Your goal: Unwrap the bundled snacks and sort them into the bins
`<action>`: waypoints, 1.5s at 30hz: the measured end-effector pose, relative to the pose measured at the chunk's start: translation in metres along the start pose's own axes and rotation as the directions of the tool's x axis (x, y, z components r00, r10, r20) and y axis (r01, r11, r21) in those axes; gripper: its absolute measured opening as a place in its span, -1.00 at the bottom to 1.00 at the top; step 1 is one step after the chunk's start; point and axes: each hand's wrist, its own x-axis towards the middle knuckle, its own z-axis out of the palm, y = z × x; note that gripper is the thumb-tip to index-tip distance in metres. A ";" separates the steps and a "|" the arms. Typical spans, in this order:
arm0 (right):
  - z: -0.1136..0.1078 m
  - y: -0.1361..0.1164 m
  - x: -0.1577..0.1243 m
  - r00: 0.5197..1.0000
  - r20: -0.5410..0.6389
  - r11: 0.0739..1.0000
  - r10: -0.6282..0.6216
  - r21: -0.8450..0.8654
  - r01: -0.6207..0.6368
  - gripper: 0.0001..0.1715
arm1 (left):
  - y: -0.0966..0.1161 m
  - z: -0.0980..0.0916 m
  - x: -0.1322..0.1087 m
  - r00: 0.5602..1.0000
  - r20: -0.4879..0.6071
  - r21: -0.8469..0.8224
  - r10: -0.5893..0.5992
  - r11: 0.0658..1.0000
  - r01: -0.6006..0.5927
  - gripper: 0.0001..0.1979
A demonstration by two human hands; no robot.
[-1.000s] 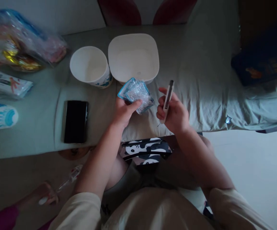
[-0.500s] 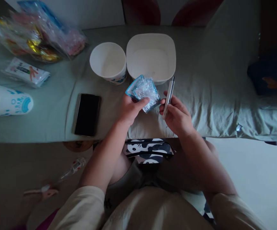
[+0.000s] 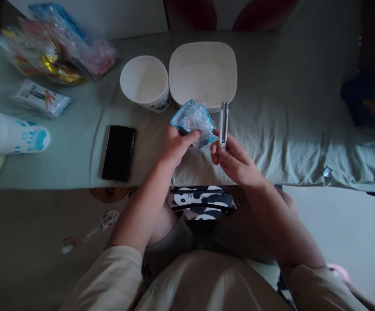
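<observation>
My left hand pinches a small crinkled clear packet with a blue edge, held just above the cloth-covered surface. My right hand is closed round a slim white tool that points away from me, upright beside the packet. The two hands are close together, nearly touching. A square white bowl and a round white paper cup stand right behind the packet.
A black phone lies to the left of my hands. Further left are a bag of wrapped snacks, a small flat pack and a white tube lying on its side. A dark item sits at the far right. A panda-print pouch rests in my lap.
My right hand has moved left, toward the packet, and turned the white tool more upright. The left hand keeps the packet in about the same place. The view has shifted.
</observation>
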 end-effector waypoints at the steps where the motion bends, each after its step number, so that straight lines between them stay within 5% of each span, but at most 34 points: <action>1: 0.001 0.001 0.000 1.000 -0.002 1.000 -0.010 -0.004 0.010 -0.52 | -0.001 -0.001 0.001 1.000 0.004 0.000 0.007 1.000 -0.007 -0.49; 13: 0.003 0.007 0.007 0.998 -0.063 0.998 -0.018 -0.062 0.015 -0.49 | -0.014 -0.007 0.011 0.989 0.051 0.035 0.142 0.989 -0.144 -0.49; 29: 0.004 0.007 0.008 0.990 -0.139 0.985 -0.038 -0.171 0.014 -0.39 | -0.017 -0.010 0.012 0.983 0.066 0.101 0.173 0.979 -0.179 -0.49; 37: 0.006 0.002 -0.002 0.975 -0.079 0.916 -0.210 -0.364 0.168 -0.48 | -0.006 -0.007 0.004 0.979 0.163 0.287 0.123 0.943 -0.166 -0.41; 45: 0.001 0.006 0.005 0.972 -0.207 0.929 -0.109 -0.369 0.026 -0.42 | 0.005 -0.004 -0.001 0.969 0.244 0.254 0.040 0.962 -0.103 -0.48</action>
